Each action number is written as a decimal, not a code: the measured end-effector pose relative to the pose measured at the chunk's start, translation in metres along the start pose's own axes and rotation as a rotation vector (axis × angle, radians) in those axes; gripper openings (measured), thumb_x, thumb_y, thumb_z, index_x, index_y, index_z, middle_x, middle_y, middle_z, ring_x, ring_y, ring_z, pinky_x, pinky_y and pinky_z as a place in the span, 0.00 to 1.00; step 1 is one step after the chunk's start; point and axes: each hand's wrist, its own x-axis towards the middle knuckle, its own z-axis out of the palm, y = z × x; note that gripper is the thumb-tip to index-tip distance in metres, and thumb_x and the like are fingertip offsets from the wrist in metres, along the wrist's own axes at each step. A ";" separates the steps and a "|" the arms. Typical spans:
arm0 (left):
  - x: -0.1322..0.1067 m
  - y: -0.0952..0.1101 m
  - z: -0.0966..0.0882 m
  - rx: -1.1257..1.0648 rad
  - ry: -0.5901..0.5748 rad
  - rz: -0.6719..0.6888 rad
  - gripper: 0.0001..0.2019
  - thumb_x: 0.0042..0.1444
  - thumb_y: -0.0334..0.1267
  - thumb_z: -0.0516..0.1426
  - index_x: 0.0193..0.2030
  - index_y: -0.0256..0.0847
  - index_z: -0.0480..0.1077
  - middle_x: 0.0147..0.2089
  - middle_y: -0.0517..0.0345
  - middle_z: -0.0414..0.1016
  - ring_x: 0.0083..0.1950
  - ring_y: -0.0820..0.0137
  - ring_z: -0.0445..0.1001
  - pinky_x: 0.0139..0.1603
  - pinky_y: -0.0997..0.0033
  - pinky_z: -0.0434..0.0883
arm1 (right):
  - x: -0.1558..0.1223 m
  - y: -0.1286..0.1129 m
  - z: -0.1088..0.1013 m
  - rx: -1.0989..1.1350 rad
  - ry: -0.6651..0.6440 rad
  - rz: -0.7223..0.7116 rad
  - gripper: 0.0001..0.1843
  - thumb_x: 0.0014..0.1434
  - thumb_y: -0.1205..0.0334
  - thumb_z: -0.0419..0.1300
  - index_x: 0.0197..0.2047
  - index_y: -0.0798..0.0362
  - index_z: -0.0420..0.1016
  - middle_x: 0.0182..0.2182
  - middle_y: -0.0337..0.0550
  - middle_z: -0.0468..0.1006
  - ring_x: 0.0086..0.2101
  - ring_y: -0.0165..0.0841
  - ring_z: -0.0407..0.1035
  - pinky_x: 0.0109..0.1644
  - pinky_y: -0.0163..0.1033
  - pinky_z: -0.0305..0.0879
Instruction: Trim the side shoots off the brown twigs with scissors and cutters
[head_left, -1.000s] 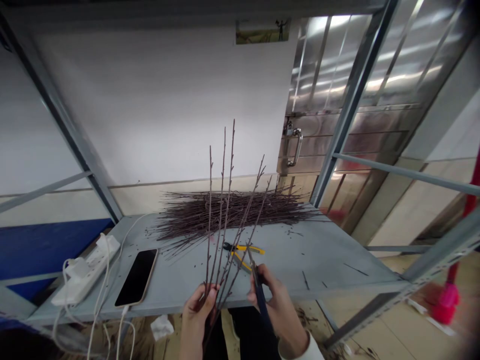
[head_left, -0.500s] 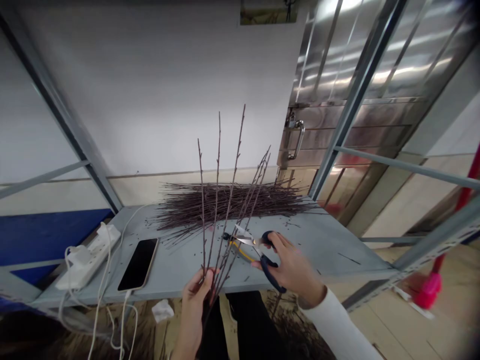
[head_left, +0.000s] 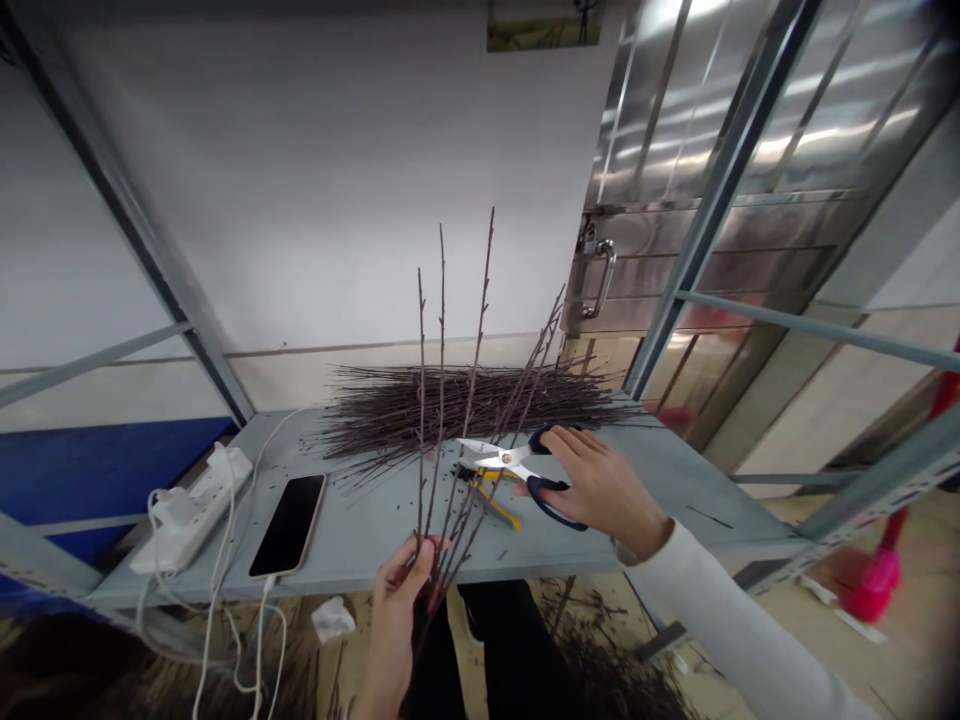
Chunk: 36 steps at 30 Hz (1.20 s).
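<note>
My left hand (head_left: 401,590) is closed around the lower ends of several thin dark twigs (head_left: 465,380), which stand upright and fan out above the shelf. My right hand (head_left: 596,485) grips blue-handled scissors (head_left: 517,465), their silver blades parted and pointing left at the twigs, just above the shelf surface. Under the blades lie yellow-handled pliers (head_left: 491,490). A large pile of the same dark twigs (head_left: 465,405) lies across the back of the grey metal shelf (head_left: 375,530).
A black phone (head_left: 289,525) on a white cable lies left of my hands, and a white power strip (head_left: 191,510) with cords sits at the shelf's left end. Grey frame posts (head_left: 709,215) rise at both sides. Twig cuttings litter the floor below.
My right hand has lifted the scissors from low beside the twig stems up over the shelf and turned the blades left toward the twigs. The twig bundle stays upright in my left hand.
</note>
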 end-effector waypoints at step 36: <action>0.006 -0.012 -0.006 0.105 0.055 0.113 0.22 0.25 0.49 0.72 0.27 0.37 0.80 0.27 0.55 0.81 0.30 0.68 0.77 0.30 0.77 0.72 | -0.020 0.012 0.004 0.288 -0.032 0.315 0.13 0.62 0.50 0.53 0.30 0.49 0.60 0.24 0.38 0.75 0.23 0.31 0.71 0.25 0.33 0.62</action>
